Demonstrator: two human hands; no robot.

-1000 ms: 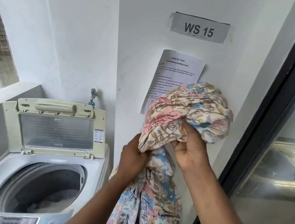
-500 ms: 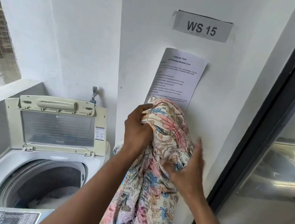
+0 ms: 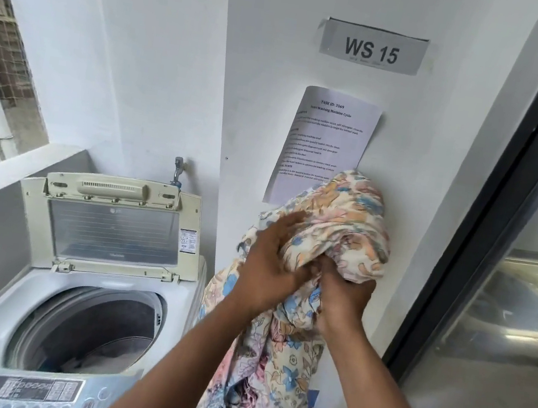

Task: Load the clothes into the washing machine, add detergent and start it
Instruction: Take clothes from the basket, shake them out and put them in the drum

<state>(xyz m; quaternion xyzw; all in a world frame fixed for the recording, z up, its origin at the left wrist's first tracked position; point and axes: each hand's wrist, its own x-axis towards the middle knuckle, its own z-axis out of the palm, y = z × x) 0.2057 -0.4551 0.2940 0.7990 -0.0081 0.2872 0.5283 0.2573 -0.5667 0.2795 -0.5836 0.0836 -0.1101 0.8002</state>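
A floral cloth [image 3: 344,221] is bunched up in front of the wall, to the right of the washing machine, and its tail [image 3: 274,377] hangs down between my forearms. My left hand [image 3: 270,259] lies over the left side of the bunch, fingers across the fabric and thumb tucked under it. Just below the bunch, my right hand [image 3: 346,294] grips the gathered fabric with curled fingers. The top-loading washing machine [image 3: 178,298] stands at the lower left with its lid [image 3: 111,233] raised. Its drum [image 3: 88,327] is open, with some pale laundry at the bottom.
The machine's control panel [image 3: 27,387] runs along the bottom left. A tap [image 3: 178,170] sticks out of the wall behind the lid. A printed sheet [image 3: 329,136] and a "WS 15" sign [image 3: 372,47] hang on the wall. A dark-framed glass door [image 3: 498,236] is at the right.
The right hand rose from the hanging fabric and took hold under the bunch. The left hand shifted over the bunch's left side, and the bunch moved slightly right.
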